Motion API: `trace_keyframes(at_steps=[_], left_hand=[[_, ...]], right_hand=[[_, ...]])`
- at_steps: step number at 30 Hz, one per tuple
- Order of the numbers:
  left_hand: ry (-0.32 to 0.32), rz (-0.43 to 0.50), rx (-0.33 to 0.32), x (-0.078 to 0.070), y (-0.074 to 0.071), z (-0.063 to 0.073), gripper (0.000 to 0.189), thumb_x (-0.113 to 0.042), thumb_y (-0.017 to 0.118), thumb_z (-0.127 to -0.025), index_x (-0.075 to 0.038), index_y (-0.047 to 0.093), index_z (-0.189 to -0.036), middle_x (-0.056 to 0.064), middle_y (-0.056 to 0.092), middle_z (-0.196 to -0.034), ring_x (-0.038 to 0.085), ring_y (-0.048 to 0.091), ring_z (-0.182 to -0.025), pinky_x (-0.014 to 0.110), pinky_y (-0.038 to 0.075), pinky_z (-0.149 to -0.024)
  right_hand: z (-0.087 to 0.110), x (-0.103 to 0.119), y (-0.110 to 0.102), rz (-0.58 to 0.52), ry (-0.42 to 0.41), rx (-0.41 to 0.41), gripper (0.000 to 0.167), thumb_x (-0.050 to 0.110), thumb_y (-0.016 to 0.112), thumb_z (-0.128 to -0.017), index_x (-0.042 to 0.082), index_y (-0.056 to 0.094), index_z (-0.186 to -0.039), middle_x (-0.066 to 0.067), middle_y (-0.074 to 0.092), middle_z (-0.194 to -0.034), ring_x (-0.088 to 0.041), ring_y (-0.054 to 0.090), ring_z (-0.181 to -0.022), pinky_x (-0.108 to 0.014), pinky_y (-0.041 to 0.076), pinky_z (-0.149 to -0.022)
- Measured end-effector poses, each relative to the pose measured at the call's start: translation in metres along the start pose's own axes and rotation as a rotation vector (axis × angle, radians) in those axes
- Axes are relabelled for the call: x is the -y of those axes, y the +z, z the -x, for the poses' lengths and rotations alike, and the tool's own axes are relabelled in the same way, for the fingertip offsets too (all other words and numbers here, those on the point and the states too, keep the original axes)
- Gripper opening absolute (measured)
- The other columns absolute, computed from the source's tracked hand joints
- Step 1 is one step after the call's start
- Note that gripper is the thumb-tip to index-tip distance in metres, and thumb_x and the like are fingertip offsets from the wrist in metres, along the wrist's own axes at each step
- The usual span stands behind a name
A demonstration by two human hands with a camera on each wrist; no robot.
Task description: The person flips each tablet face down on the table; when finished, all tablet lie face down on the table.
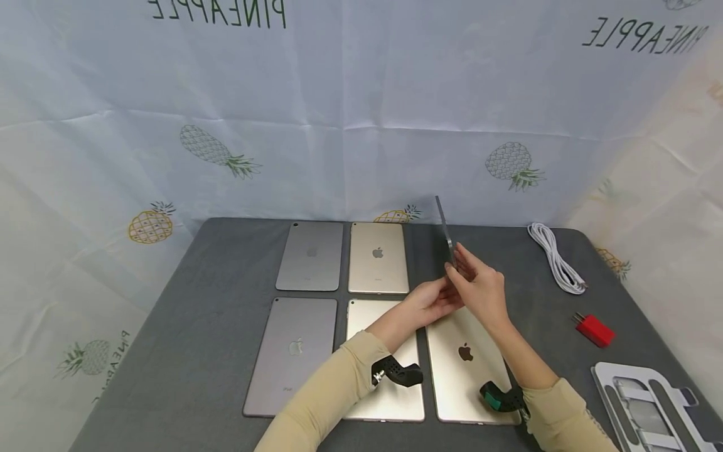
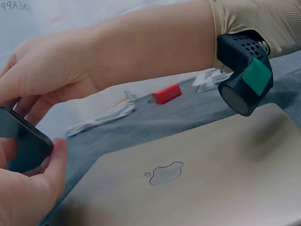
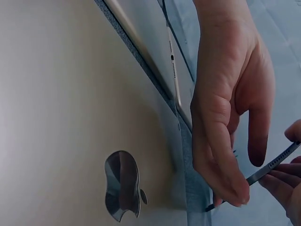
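Note:
A dark, thin tablet [image 1: 444,223] is held up off the table, turned almost edge-on to the head view. My right hand [image 1: 480,289] pinches its near edge between thumb and fingers. Below and to the left, my left hand [image 1: 429,304] also grips that end; in the left wrist view its thumb and fingers lie on either side of the tablet [image 2: 23,146]. Beneath both hands lies a gold tablet [image 1: 465,376], back up, its upper part covered by them. Another gold tablet [image 1: 390,402] is partly hidden under my left forearm. The held tablet's faces are mostly unseen in the head view.
Face down on the grey table [image 1: 186,339] are a grey tablet [image 1: 310,257], a gold tablet [image 1: 377,270] and a larger grey tablet [image 1: 294,364]. At the right lie a coiled white cable [image 1: 556,260], a red plug adapter [image 1: 595,330] and a white folding stand [image 1: 649,408]. A curtain hangs behind.

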State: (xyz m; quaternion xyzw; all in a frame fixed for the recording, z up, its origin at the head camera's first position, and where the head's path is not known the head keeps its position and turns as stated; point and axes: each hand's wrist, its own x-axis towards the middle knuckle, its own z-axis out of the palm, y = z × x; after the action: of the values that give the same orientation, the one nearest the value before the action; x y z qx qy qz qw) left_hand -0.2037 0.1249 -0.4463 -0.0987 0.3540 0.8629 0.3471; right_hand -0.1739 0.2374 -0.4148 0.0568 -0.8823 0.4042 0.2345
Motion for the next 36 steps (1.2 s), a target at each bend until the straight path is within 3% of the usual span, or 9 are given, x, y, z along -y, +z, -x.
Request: trace_keyframes(at_steps=[6, 10, 14, 16, 20, 24, 28, 32, 36], left_hand=[[0.026, -0.024, -0.006, 0.000, -0.001, -0.001, 0.032, -0.007, 0.049, -0.102, 0.009, 0.055, -0.129, 0.012, 0.063, -0.096, 0.026, 0.060, -0.112, 0.039, 0.044, -0.103], [0.045, -0.002, -0.045, -0.001, -0.001, 0.000, 0.026, -0.005, 0.052, -0.101, 0.008, 0.060, -0.121, 0.011, 0.063, -0.091, 0.024, 0.064, -0.101, 0.037, 0.046, -0.101], [0.042, 0.018, -0.082, -0.003, -0.002, 0.004, 0.011, -0.007, 0.057, -0.098, 0.002, 0.064, -0.101, 0.008, 0.060, -0.085, 0.016, 0.064, -0.083, 0.034, 0.048, -0.099], [0.040, 0.019, -0.088, -0.004, -0.003, 0.005, 0.009, -0.007, 0.059, -0.098, 0.000, 0.062, -0.093, 0.008, 0.058, -0.085, 0.014, 0.063, -0.079, 0.031, 0.051, -0.094], [0.059, 0.005, -0.089, -0.005, -0.006, 0.005, 0.009, -0.006, 0.059, -0.098, 0.001, 0.061, -0.094, 0.009, 0.057, -0.087, 0.014, 0.062, -0.079, 0.030, 0.052, -0.091], [0.093, -0.018, -0.088, -0.007, -0.008, 0.005, 0.010, -0.002, 0.058, -0.097, 0.006, 0.060, -0.103, 0.009, 0.060, -0.090, 0.017, 0.064, -0.087, 0.034, 0.050, -0.096], [0.114, -0.041, -0.073, -0.009, -0.011, 0.004, 0.016, 0.004, 0.055, -0.096, 0.010, 0.058, -0.111, 0.014, 0.064, -0.097, 0.029, 0.064, -0.105, 0.038, 0.050, -0.096], [0.134, -0.050, -0.066, -0.010, -0.013, 0.004, 0.027, 0.010, 0.053, -0.095, 0.013, 0.053, -0.122, 0.020, 0.063, -0.107, 0.036, 0.057, -0.117, 0.042, 0.050, -0.095], [0.166, -0.083, -0.074, -0.011, -0.015, 0.005, 0.041, 0.010, 0.054, -0.094, 0.015, 0.044, -0.134, 0.019, 0.060, -0.108, 0.034, 0.060, -0.111, 0.042, 0.051, -0.094]], right_hand=[[0.000, 0.001, -0.001, 0.001, -0.038, -0.041, 0.041, 0.017, 0.067, -0.093, 0.008, 0.061, -0.133, -0.011, 0.071, -0.110, -0.026, 0.070, -0.095, -0.001, 0.041, -0.075], [0.000, 0.003, -0.002, 0.017, -0.049, -0.064, 0.033, 0.016, 0.066, -0.094, 0.007, 0.067, -0.125, -0.011, 0.074, -0.097, -0.025, 0.071, -0.084, -0.002, 0.042, -0.068], [0.001, 0.002, -0.004, 0.032, -0.021, -0.099, 0.012, 0.014, 0.066, -0.094, 0.004, 0.071, -0.099, -0.007, 0.071, -0.076, -0.014, 0.065, -0.065, -0.009, 0.041, -0.054], [0.002, 0.001, -0.005, 0.039, -0.002, -0.114, 0.010, 0.014, 0.066, -0.093, 0.005, 0.067, -0.088, -0.005, 0.066, -0.069, -0.009, 0.059, -0.058, -0.013, 0.038, -0.049], [0.005, -0.004, -0.006, 0.014, 0.058, -0.101, 0.013, 0.017, 0.066, -0.094, 0.004, 0.067, -0.093, -0.008, 0.069, -0.073, 0.000, 0.058, -0.060, -0.011, 0.042, -0.050], [0.008, -0.009, -0.008, -0.103, 0.179, -0.046, 0.028, 0.022, 0.064, -0.096, -0.002, 0.064, -0.113, -0.018, 0.072, -0.098, 0.003, 0.066, -0.076, -0.011, 0.052, -0.064], [0.009, -0.014, -0.011, -0.264, 0.325, 0.018, 0.042, 0.023, 0.062, -0.097, -0.007, 0.055, -0.126, -0.024, 0.065, -0.114, 0.003, 0.066, -0.084, -0.016, 0.054, -0.073], [0.010, -0.017, -0.014, -0.454, 0.470, 0.049, 0.051, 0.019, 0.063, -0.097, -0.009, 0.044, -0.135, -0.015, 0.065, -0.113, 0.003, 0.066, -0.086, -0.018, 0.054, -0.079], [0.012, -0.019, -0.020, -0.674, 0.611, 0.074, 0.051, 0.016, 0.065, -0.095, -0.006, 0.040, -0.134, 0.003, 0.063, -0.100, 0.000, 0.067, -0.085, -0.019, 0.053, -0.082]])
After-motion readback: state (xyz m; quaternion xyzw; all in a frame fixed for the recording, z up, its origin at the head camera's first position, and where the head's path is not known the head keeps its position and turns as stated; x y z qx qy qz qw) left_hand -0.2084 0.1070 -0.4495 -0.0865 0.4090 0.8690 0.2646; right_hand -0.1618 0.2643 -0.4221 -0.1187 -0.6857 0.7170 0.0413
